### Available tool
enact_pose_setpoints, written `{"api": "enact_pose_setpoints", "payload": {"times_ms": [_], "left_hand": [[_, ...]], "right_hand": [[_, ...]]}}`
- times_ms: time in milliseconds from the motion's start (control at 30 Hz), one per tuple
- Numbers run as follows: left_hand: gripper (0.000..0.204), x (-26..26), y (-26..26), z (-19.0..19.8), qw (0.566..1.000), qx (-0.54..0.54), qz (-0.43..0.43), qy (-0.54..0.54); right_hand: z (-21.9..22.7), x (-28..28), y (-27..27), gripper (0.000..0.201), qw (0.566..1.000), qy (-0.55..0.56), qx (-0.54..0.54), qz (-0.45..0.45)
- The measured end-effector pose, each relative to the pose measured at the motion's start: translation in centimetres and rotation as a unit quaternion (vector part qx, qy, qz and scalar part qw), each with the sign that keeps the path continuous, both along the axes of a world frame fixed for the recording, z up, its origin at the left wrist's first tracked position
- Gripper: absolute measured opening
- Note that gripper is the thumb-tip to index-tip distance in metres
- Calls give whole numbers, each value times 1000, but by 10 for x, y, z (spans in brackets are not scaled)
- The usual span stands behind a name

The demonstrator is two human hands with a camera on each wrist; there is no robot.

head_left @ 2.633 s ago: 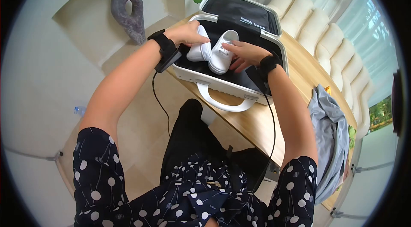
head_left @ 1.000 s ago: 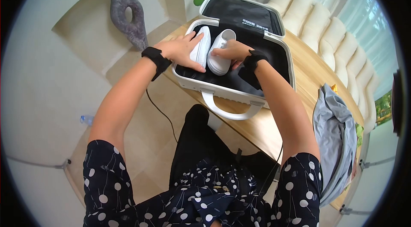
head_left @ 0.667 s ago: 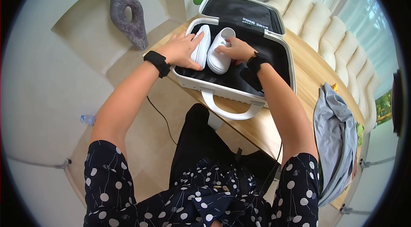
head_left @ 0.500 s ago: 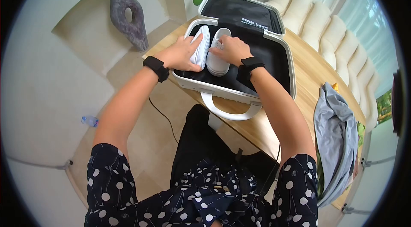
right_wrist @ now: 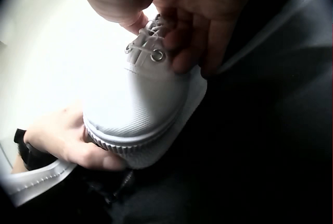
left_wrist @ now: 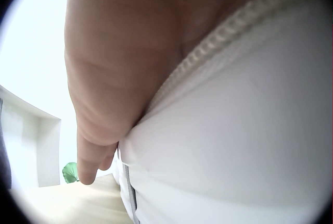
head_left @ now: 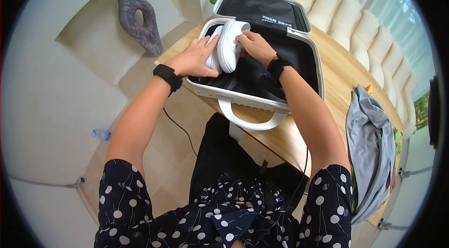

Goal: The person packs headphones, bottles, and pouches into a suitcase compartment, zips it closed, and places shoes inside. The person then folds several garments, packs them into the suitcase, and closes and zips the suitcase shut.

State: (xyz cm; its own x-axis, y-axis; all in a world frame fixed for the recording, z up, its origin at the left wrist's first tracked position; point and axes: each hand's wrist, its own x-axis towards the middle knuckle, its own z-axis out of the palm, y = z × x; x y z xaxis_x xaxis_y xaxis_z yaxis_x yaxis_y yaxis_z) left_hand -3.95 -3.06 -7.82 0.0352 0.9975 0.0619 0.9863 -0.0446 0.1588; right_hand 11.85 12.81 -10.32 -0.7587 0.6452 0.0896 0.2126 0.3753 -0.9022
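Note:
Two white shoes are at the left end of a white case (head_left: 320,72) with a black lining. The nearer shoe (head_left: 227,51) is tilted on its side against the other shoe (head_left: 212,59), its sole to the left. My right hand (head_left: 256,47) pinches the nearer shoe by its laced upper; in the right wrist view the right fingers (right_wrist: 182,52) lie at the laces. My left hand (head_left: 193,58) rests spread over the left shoe, thumb toward the case's front wall. The left wrist view shows the left hand (left_wrist: 119,67) against a white surface.
The case lid (head_left: 262,9) lies open at the back of the wooden table (head_left: 337,61). Grey cloth (head_left: 370,150) lies on the table's right part. A white handle (head_left: 252,124) juts from the case's front. A bottle (head_left: 101,134) is on the floor.
The right-hand shoe has moved left and turned from sole-down onto its side, against the other shoe. My right hand has gone with it; my left hand has stayed on the left shoe.

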Motion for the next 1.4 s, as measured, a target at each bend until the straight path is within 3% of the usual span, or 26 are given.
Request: {"api": "enact_pose_setpoints", "payload": {"times_ms": [133,200,433,500,600,933,1133,1200,1400], "left_hand": [[99,0,0,0,1000,4,0,-1],[100,0,0,-1,1000,9,-1,3],[100,10,-5,6,996,59,-16,-63],[98,8,-5,6,997,59,-35,-47],[96,7,-5,6,997,47,-51,-37],[97,14,-6,6,998,41,-25,-38],[102,14,-6,10,999,28,-33,-9],[102,13,-8,9,998,44,-47,-2],[101,4,-2,7,993,73,-88,15]], "right_hand": [[-15,4,9,33,999,-23,26,-1],[-6,8,0,32,997,-65,-35,-17],[-2,11,-9,33,993,-40,-110,7],[-4,13,-5,38,991,-36,-99,85],[-11,11,1,39,986,-45,-104,121],[5,11,-9,42,977,-130,-139,101],[5,16,-17,50,992,-88,-83,28],[-5,14,-9,53,995,-44,-29,89],[2,6,-6,42,979,-137,91,120]]}}
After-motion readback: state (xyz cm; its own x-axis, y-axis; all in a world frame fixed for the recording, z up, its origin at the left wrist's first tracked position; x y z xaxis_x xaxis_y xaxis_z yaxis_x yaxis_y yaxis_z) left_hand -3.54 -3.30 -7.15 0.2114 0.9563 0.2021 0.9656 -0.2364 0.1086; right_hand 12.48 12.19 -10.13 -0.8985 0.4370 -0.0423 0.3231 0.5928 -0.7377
